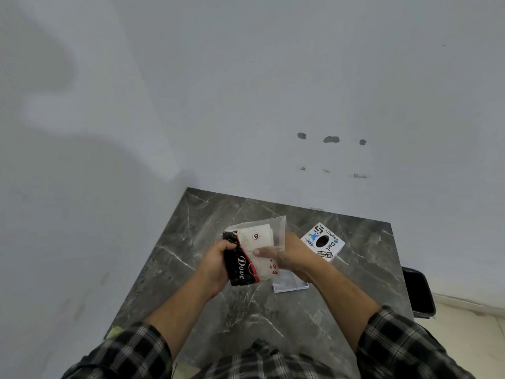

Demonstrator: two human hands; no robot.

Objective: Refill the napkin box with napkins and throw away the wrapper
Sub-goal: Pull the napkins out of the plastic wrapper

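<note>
Both of your hands are up over the marble table (191, 242), working the napkin pack (252, 258) between them. Your left hand (216, 266) is curled tight around the black printed end of the wrapper, thumb on top. Your right hand (284, 255) looks to be pushed inside the clear open part of the wrapper: one finger shows through the film, laid flat across the white napkins, but you cannot tell from here whether the fingers have closed on the stack or only rest on it.

The pack's long axis runs from near you, low and left, to away from you, up and right, with the open mouth of the film at the far end. That is the way the napkins should slide out, judging by how it lies.

The napkin box (322, 242), white with stickers and a dark oval slot on top, sits on the table just beyond and to the right of your right hand, close but apart from it. A clear piece (291, 283), possibly the box's base or tray, lies flat on the table under your right wrist. So the refill goes rightward, and your right hand is the nearer one; the left seems best placed to keep the emptied wrapper. No bin is clearly visible.
</note>
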